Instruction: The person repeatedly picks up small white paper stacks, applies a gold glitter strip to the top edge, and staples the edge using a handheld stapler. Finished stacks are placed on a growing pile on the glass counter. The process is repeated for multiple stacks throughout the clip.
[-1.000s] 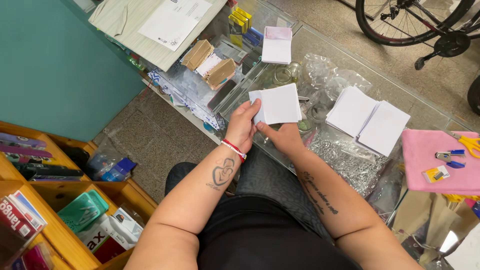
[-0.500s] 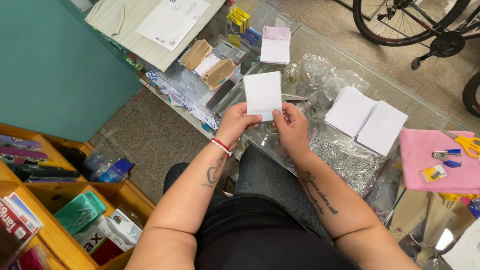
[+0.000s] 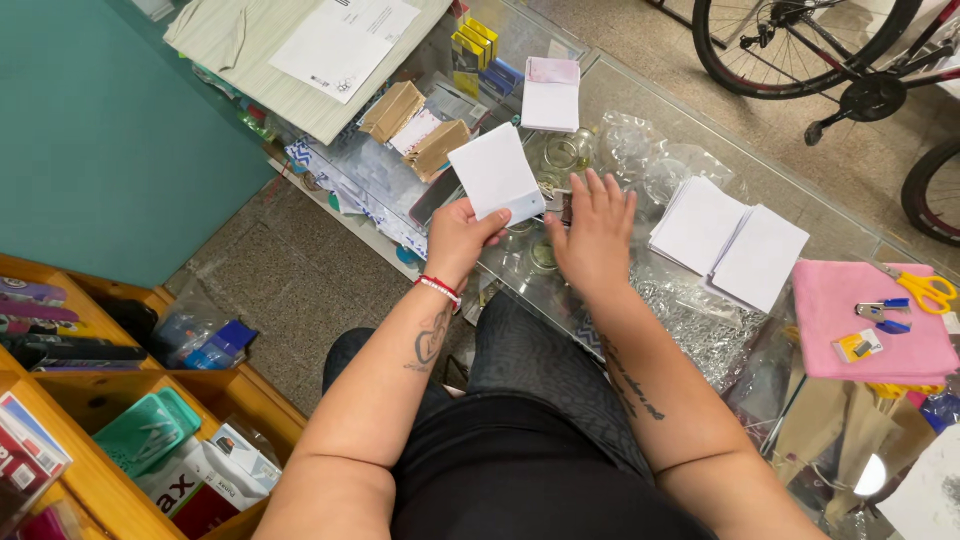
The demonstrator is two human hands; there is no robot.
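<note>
White paper stack (image 3: 496, 177) now pinched in left hand (image 3: 462, 238) only — right hand (image 3: 594, 236) has let go, lies flat, fingers spread, on glass counter (image 3: 640, 95) just beside the grip.

The white card stack (image 3: 496, 178) is a small rectangular block of plain white sheets, its edges squared flush and its top face blank. It is sitting tilted, with its long axis leaning up and to the left, and is being held raised above the glass counter (image 3: 640, 95) rather than lying on it. Its lower corner is being pinched between thumb and fingers of the left hand (image 3: 462, 238). The right hand (image 3: 594, 232) is resting flat, fingers spread, on the glass counter just beside the stack's lower right corner; whether it is touching the stack cannot be determined
</note>
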